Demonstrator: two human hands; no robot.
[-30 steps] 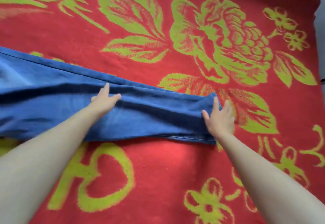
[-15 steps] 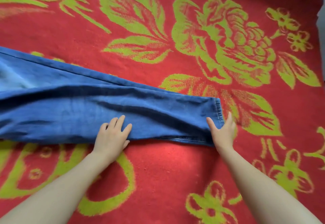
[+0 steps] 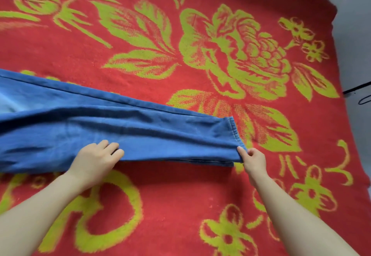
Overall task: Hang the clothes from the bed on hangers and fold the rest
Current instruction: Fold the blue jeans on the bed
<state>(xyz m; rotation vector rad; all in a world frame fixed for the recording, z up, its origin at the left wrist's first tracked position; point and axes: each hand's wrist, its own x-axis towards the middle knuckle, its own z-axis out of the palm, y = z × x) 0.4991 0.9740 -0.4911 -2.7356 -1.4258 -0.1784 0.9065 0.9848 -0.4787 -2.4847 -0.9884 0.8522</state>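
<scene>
Head view looks down on a bed (image 3: pixel 200 211) spread with a red blanket (image 3: pixel 164 191), coarse and slightly fuzzy, woven with large yellow-green flowers. Across it lie blue jeans (image 3: pixel 140 131) with the legs stacked, soft washed denim with shallow creases. Their long axis runs left to right: the waist end passes out of the left edge and the hem (image 3: pixel 233 133) sits right of the bed's middle. The jeans lie just ahead of both hands, which meet the near long edge. The left hand (image 3: pixel 94 161) has its fingers curled over that edge at about mid-leg, apparently gripping it. The right hand (image 3: pixel 254 160) pinches the near corner of the stitched hem between thumb and finger, raising it slightly. The right hand holds the free end, so a fold toward the left would likely start there.
</scene>
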